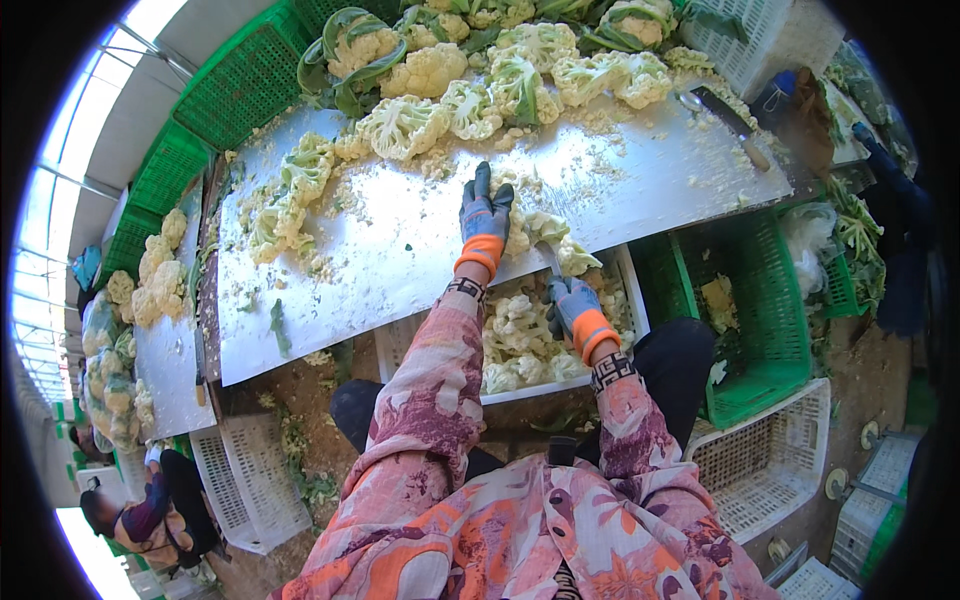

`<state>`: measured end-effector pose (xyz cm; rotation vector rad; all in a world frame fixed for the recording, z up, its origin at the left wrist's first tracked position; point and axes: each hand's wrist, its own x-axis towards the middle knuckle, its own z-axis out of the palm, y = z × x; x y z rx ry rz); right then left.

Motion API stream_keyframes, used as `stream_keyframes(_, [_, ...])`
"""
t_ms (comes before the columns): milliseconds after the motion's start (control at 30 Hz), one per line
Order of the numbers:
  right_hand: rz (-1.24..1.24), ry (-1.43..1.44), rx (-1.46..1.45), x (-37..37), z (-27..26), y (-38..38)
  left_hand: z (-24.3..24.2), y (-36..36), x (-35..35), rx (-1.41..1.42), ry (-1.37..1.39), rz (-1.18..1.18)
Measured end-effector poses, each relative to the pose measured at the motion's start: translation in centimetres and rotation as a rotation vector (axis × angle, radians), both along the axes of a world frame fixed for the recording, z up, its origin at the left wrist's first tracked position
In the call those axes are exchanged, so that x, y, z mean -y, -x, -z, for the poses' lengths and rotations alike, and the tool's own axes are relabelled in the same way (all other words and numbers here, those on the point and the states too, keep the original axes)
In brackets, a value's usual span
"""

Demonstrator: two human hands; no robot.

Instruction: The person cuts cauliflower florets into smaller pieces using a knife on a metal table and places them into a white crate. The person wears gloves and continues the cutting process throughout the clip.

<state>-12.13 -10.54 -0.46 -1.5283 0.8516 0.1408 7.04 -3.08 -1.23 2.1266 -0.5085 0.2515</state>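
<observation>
My left hand (pixel 486 214), in a grey glove with an orange cuff, rests against a cauliflower piece (pixel 517 234) at the near part of the metal-topped table (pixel 450 277). Its fingers point away from me, and the palm side is partly hidden. In my right hand (pixel 576 309), gloved alike, is a knife (pixel 553 259); its handle is mostly covered by the fingers. The blade reaches up beside a cut cauliflower floret (pixel 576 256) at the table's front edge. Below both hands, a white crate (pixel 517 394) between my knees contains many florets.
Cauliflower heads (pixel 427 71) and cut halves line the table's far side. A second knife (pixel 731 124) lies at the right. Green crates (pixel 799 330) and a white crate (pixel 817 442) stand to my right. Another person (pixel 150 517) sits at the lower left, near another table (pixel 169 360).
</observation>
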Motion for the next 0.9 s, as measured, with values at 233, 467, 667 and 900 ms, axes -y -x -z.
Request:
stream_keyframes(233, [0.306, -0.271, 0.133, -1.1, 0.4, 4.2, -3.0, 6.5, -0.7, -0.093, -0.308, -0.070])
stream_keyframes(467, [0.084, -0.071, 0.103, -3.4, -0.4, 6.5, -1.8, 2.4, -9.3, -0.865, 0.670, 0.134])
stream_keyframes(667, [-0.196, 0.506, 0.355, -5.2, 1.7, 2.9, -3.2, 1.1, -12.4, -0.726, 0.598, -0.177])
stream_keyframes(900, [-0.364, 0.679, 0.400, -6.9, -3.5, -3.8, -0.9, 1.2, -14.6, -0.667, 0.720, -0.174])
